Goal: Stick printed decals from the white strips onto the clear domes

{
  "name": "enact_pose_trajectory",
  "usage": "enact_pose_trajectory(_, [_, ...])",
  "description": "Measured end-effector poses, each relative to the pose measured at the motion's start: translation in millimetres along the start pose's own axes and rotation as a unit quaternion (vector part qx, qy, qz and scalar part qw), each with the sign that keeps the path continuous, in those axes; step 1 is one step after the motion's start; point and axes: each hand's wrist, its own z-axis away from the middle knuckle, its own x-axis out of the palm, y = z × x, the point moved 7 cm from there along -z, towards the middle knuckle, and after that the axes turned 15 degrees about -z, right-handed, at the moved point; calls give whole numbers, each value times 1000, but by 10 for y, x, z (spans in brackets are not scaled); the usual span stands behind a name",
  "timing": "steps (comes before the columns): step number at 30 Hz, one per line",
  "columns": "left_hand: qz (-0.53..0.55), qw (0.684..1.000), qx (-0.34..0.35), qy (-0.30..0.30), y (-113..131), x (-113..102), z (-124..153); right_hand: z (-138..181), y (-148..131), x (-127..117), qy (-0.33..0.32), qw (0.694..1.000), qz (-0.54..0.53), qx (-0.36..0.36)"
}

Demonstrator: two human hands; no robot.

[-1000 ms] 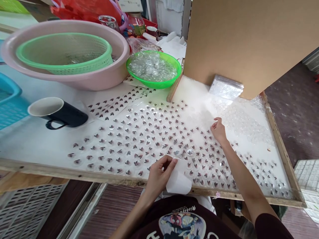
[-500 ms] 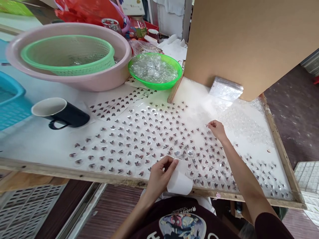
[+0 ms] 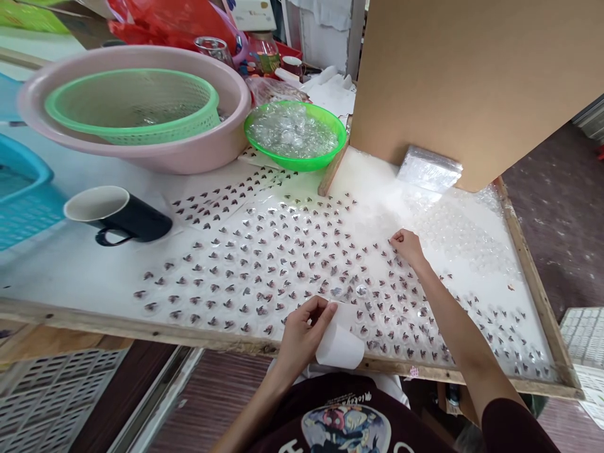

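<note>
the right hand [image 3: 408, 247], fingertips pressed together, is shifted left to the far dark motifs [image 3: 301, 274], suggesting work there; any contents cannot be told. nearer, white paper [image 3: 341, 347] is pinched by the left hand [image 3: 303, 324].

"How's the bare left hand [image 3: 301, 332] sitting, from your side?"

"Low and close in, thumb [image 3: 325, 319] and arched forefinger [image 3: 313, 302] meeting in a pinch; the bare left forearm [image 3: 255, 402] slants inward."

"And the bare right hand [image 3: 409, 247]?"

"Farther forward, back upward, fingertips [image 3: 393, 240] bunched together, the bare right forearm [image 3: 450, 321] stretched out long behind it."
</note>
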Motion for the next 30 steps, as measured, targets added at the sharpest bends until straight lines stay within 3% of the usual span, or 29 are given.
enact_pose_trajectory(8, [-3,1000,-1,5,7,-29,19,185,-33,36,-33,998,34,-28])
enact_pose_trajectory(15, [6,1000,12,-5,62,-11,12,527,32,3,-41,997,-57,-36])
enact_pose_trajectory(19, [15,999,29,-12,174,15,2,837,-111,-113,-35,984,-174,-35])
enact_pose_trajectory(21, [24,999,37,-12,245,42,-11,1122,-225,-46,-76,969,-232,-22])
enact_pose_trajectory(24, [32,998,58,-17,387,135,-29,1663,-384,264,-202,931,-304,7])
enact_pose_trajectory(26, [30,995,83,-42,502,249,-21,1937,-408,394,-236,914,-331,14])
enact_pose_trajectory(28, [20,991,107,-75,602,375,10,2033,-291,266,-173,924,-340,12])
enact_pose_trajectory(30, [0,986,126,-105,661,475,44,2066,-11,-221,-20,939,-343,18])
